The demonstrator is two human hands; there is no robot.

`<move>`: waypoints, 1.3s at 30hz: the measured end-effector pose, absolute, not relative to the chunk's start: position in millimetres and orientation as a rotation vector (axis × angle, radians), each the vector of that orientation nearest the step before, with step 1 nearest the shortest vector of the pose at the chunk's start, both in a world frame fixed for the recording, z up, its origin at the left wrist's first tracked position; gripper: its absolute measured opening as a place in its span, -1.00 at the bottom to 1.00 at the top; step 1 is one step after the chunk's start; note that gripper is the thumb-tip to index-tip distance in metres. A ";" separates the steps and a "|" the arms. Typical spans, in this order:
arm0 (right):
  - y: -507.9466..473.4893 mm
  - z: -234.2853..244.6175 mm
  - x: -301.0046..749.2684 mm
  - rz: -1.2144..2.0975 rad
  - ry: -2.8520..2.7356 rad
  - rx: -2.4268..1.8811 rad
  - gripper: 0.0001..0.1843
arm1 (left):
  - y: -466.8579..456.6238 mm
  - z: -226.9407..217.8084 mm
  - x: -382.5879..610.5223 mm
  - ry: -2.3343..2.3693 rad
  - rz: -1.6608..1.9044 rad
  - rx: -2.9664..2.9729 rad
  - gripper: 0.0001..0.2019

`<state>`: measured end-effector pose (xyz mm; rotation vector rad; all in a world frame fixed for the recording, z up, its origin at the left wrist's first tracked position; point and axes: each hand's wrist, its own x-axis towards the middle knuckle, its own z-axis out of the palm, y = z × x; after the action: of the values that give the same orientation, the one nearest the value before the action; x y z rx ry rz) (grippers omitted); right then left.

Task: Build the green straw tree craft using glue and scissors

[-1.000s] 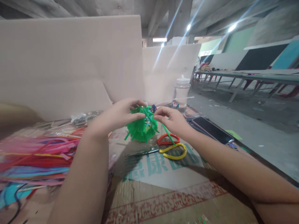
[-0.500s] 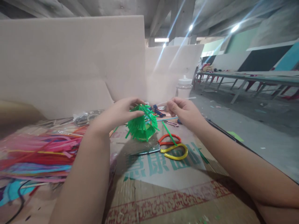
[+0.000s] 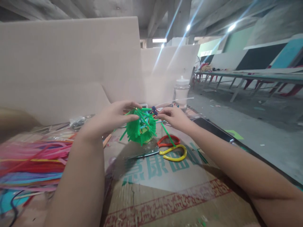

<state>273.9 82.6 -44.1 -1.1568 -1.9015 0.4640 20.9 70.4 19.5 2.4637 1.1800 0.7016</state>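
My left hand point(image 3: 110, 118) grips the top left of a round, hollow craft piece of green pipe cleaners point(image 3: 139, 134), thumb in front and fingers behind. Cut green ends bristle from its sides, and a few light sticks show inside. My right hand point(image 3: 175, 119) is at the piece's right edge, thumb and fingers pinched together; what they hold, if anything, is too small to make out. Below it lie scissors point(image 3: 174, 153) with one red and one yellow handle, blades to the left. A loose green pipe cleaner point(image 3: 168, 134) rests across the handles.
Bundled coloured pipe cleaners point(image 3: 30, 160) spread over the left side. A lidded clear jar point(image 3: 181, 91) stands behind my right hand, and a dark phone-like slab point(image 3: 213, 130) lies on the right. White boards point(image 3: 71, 63) rise behind the printed cardboard point(image 3: 165, 195).
My right hand has moved left and slightly down, from apart to the craft piece's right edge. My left hand keeps its hold. The whole view has shifted slightly.
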 end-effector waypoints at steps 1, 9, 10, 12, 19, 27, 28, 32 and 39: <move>84.6 -47.1 273.1 0.489 -1.906 -1.148 -0.80 | 69.3 19.9 21.7 1.187 0.698 2.472 -0.61; 82.1 -53.8 261.4 0.541 -1.873 -1.120 -0.84 | 65.7 21.9 24.6 1.234 0.719 2.509 -0.63; 81.0 -50.9 262.1 0.570 -1.858 -1.102 -0.83 | 66.9 21.2 24.3 1.245 0.730 2.501 -0.63; 78.3 -43.0 266.3 0.646 -1.843 -1.075 -0.80 | 70.4 18.9 23.4 1.233 0.762 2.451 -0.64; 74.8 -39.8 280.3 0.831 -2.264 -1.312 -0.68 | 81.6 11.6 20.3 1.209 0.833 2.362 -0.65; 76.5 -60.9 265.3 1.189 -2.113 -1.264 -0.68 | 80.4 13.3 22.3 1.242 0.836 2.402 -0.63; 76.8 -59.0 266.9 1.201 -2.102 -1.273 -0.71 | 80.3 13.5 22.3 1.253 0.836 2.405 -0.63; 78.7 -47.6 277.9 1.092 -2.110 -1.331 -0.78 | 78.6 15.1 22.6 1.294 0.820 2.426 -0.62; 67.3 -33.1 274.0 0.750 -1.910 -1.228 -0.75 | 76.4 16.5 23.8 1.290 0.815 2.439 -0.62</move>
<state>274.0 67.3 -33.1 -1.2279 -1.9102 0.7497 23.8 76.4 16.5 2.4385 1.2904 0.8148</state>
